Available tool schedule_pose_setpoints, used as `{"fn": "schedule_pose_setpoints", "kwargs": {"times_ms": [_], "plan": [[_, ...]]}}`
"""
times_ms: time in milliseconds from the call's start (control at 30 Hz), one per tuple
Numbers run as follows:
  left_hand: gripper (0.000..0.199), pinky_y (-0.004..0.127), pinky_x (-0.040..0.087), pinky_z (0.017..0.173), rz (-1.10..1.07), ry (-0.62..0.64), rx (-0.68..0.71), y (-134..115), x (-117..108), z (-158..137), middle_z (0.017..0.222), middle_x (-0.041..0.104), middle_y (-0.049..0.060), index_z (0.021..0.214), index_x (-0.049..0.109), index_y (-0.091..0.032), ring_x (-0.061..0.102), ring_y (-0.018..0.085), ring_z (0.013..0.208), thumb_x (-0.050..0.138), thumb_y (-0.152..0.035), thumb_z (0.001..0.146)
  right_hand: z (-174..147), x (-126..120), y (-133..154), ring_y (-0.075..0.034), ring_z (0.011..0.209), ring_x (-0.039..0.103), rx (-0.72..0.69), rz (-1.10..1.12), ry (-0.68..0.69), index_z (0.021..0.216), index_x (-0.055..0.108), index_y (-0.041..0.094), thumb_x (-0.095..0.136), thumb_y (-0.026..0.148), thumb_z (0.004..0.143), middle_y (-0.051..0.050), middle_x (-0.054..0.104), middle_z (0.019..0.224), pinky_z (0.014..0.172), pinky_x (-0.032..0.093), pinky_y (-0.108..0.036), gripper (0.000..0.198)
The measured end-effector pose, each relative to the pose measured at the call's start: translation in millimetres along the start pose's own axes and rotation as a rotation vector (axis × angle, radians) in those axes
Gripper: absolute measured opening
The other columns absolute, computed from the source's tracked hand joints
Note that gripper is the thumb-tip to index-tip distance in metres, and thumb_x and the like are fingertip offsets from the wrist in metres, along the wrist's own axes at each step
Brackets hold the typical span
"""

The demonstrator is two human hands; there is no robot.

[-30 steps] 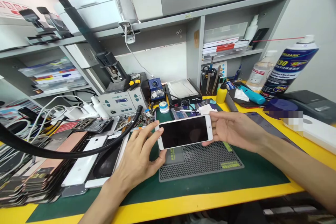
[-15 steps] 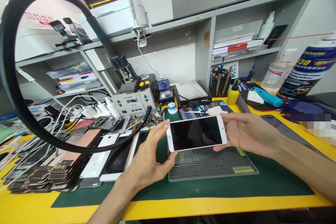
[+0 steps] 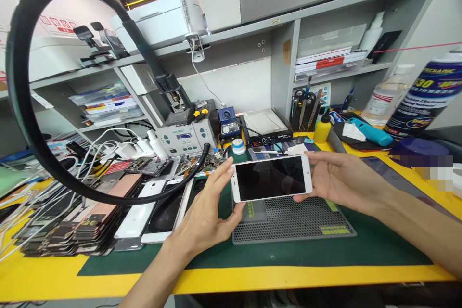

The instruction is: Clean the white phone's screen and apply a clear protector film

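A white smartphone with a dark screen is held sideways, screen facing me, above the workbench. My left hand grips its left end between thumb and fingers. At the other end, my right hand holds the phone, the thumb below and the fingers along the upper corner. Beneath the phone lies a grey perforated pad on a green mat. Left of my left hand rest a white phone lying back up and a white-framed phone with a black front.
Stacked phone parts and white cables crowd the left side. A black hose loops above them from a grey soldering station. To the right stand a yellow bottle, a tool holder and a large spray can.
The view has shifted slightly, so the bench appears a little to the right. The phone is tilted a bit differently, and both hands keep their hold on it.
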State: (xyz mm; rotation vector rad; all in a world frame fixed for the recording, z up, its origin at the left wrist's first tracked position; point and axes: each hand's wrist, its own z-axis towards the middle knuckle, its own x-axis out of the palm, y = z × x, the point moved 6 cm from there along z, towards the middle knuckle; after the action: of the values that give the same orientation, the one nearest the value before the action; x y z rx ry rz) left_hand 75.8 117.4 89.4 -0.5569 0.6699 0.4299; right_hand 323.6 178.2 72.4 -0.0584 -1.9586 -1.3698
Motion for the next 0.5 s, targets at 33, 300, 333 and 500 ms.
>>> {"fn": "schedule_pose_setpoints", "kwargs": {"times_ms": [33, 300, 333, 500], "plan": [[0.084, 0.054, 0.051, 0.116, -0.005, 0.000, -0.006, 1, 0, 0, 0.165, 0.034, 0.018, 0.160, 0.022, -0.030, 0.037, 0.031, 0.154, 0.065, -0.009, 0.091, 0, 0, 0, -0.028, 0.090, 0.073, -0.002, -0.005, 0.002, 0.118, 0.069, 0.021, 0.051, 0.028, 0.103, -0.011, 0.075, 0.115, 0.078, 0.065, -0.053, 0.024], [0.087, 0.053, 0.048, 0.118, -0.070, -0.028, -0.071, 9, 4, -4, 0.167, 0.034, 0.015, 0.160, 0.022, -0.033, 0.045, 0.031, 0.149, 0.068, -0.010, 0.090, -2, 3, 1, -0.030, 0.095, 0.071, -0.027, 0.017, 0.008, 0.121, 0.066, 0.019, 0.050, 0.026, 0.104, -0.013, 0.073, 0.119, 0.077, 0.064, -0.054, 0.025], [0.087, 0.052, 0.048, 0.118, -0.082, -0.036, -0.091, 11, 4, -5, 0.166, 0.036, 0.014, 0.160, 0.022, -0.034, 0.048, 0.030, 0.147, 0.069, -0.011, 0.090, -2, 4, 1, -0.030, 0.096, 0.071, -0.036, 0.018, 0.007, 0.121, 0.066, 0.018, 0.050, 0.026, 0.104, -0.013, 0.073, 0.118, 0.077, 0.064, -0.054, 0.025], [0.084, 0.047, 0.060, 0.105, -0.206, -0.057, -0.263, 18, 7, -9, 0.145, 0.062, 0.012, 0.159, 0.023, -0.035, 0.066, 0.027, 0.129, 0.070, -0.018, 0.092, -1, 6, 1, -0.028, 0.092, 0.069, -0.052, 0.027, 0.001, 0.110, 0.066, 0.017, 0.050, 0.027, 0.104, -0.012, 0.073, 0.106, 0.077, 0.064, -0.054, 0.020]]}}
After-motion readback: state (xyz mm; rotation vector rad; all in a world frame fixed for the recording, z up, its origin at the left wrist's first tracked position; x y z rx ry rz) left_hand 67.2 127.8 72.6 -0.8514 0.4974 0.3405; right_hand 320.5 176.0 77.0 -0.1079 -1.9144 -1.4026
